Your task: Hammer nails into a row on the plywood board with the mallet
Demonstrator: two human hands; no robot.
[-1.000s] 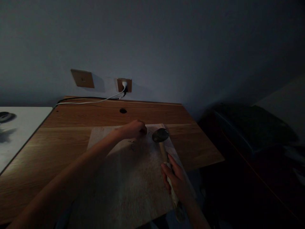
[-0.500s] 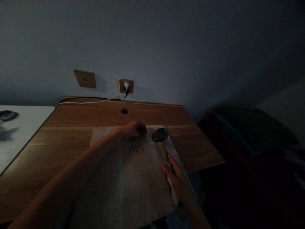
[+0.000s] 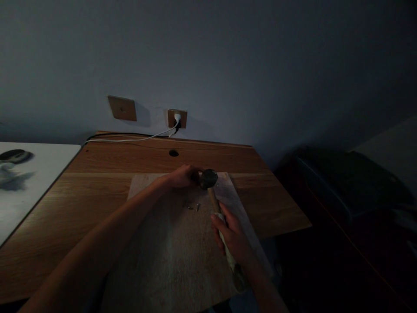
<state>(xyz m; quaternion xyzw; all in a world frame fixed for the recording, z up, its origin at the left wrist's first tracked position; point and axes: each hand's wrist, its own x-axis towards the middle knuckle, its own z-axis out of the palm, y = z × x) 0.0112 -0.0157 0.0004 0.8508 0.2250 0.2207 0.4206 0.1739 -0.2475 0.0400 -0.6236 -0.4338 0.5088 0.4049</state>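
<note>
My right hand (image 3: 232, 232) is wrapped round the handle of a hammer (image 3: 208, 179) with a dark, rounded head and a wooden shaft covered in pale wrapping lower down. The head hangs just over the fingertips of my left hand (image 3: 185, 176). Those fingers are closed in a pinch near the far edge of a wooden board (image 3: 182, 256); the hammer head hides what they hold, if anything. A few small nails (image 3: 197, 207) lie loose on the board, nearer to me than my left hand.
Beneath the board is a wooden desk (image 3: 280, 204) with a round cable hole (image 3: 173, 153). Cables run along its back to a wall socket (image 3: 177, 118). A white surface (image 3: 48, 174) adjoins at left, with a dark object on it. A dark cushion-like shape (image 3: 355, 178) sits at right.
The hammer and my right hand have shifted left, bringing the head right up to my left fingertips. My left hand keeps its place on the board. The view has turned slightly.
</note>
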